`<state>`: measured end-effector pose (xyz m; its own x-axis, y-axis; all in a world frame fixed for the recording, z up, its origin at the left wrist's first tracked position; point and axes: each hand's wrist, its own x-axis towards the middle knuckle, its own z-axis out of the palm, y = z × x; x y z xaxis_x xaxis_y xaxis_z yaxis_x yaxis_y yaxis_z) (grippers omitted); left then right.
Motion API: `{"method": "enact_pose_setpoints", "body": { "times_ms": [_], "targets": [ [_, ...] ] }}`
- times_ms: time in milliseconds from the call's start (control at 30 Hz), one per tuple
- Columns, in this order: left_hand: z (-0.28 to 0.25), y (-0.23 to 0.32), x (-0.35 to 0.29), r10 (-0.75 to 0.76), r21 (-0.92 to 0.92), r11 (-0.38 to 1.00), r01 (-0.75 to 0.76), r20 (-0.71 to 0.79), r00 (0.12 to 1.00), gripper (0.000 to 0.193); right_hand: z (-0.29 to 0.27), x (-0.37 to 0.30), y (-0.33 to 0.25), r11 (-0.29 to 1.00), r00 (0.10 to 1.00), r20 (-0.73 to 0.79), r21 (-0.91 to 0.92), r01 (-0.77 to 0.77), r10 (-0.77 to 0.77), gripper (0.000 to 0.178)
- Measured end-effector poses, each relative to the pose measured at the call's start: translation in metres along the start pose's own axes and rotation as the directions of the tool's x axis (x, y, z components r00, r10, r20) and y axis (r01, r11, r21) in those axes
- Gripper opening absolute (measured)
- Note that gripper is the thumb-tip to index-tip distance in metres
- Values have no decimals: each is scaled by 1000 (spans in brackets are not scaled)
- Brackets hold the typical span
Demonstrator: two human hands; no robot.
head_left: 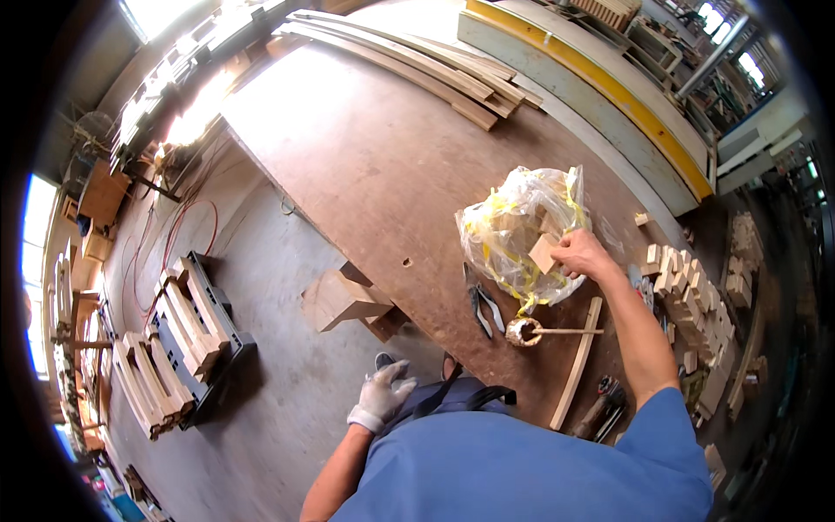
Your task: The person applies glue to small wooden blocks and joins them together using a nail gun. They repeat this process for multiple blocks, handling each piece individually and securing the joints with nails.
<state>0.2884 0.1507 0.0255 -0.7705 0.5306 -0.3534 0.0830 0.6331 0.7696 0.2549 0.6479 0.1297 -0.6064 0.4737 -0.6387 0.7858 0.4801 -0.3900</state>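
Observation:
Bare and closed, my right hand [582, 255] pinches a small square wooden block [544, 253]. The block is at the right side of a crumpled clear plastic bag [504, 228] with yellow strips, standing on the brown worktable [365, 174]. What lies inside the bag is hard to make out through the plastic. My left hand [382, 396], in a white glove, hangs by my waist off the table's near edge, fingers apart and holding nothing. Pliers [484, 304] with dark and grey handles lie left of the bag. Just below it is a small round pot [523, 331] with a stick across it.
A thin wooden strip [577, 365] and a power tool [600, 407] lie at the right. Stacked wooden blocks [691, 291] stand beyond my right arm. Long boards [409, 61] cover the table's far end. Wooden pieces rest on a dark pallet [228, 348] on the left floor.

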Motion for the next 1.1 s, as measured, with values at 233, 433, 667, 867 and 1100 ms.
{"method": "enact_pose_setpoints", "body": {
  "times_ms": [233,433,667,867,1100],
  "targets": [
    [-49,74,56,403,-21,914,-404,-58,913,63,65,-130,-24,690,960,66,709,146,-272,33],
    [-62,126,45,727,183,679,-711,-33,685,84,173,-197,-48,599,964,68,794,105,-259,28],
    [-39,90,42,494,17,869,-495,25,869,71,215,-187,26,539,997,-73,841,47,28,38],
    [-10,57,65,5,-739,626,248,322,947,47,187,-136,109,623,878,-384,771,134,286,64],
    [32,73,73,-40,-778,453,435,470,882,45,177,-102,119,587,872,-480,733,343,91,33]
  ]
}}
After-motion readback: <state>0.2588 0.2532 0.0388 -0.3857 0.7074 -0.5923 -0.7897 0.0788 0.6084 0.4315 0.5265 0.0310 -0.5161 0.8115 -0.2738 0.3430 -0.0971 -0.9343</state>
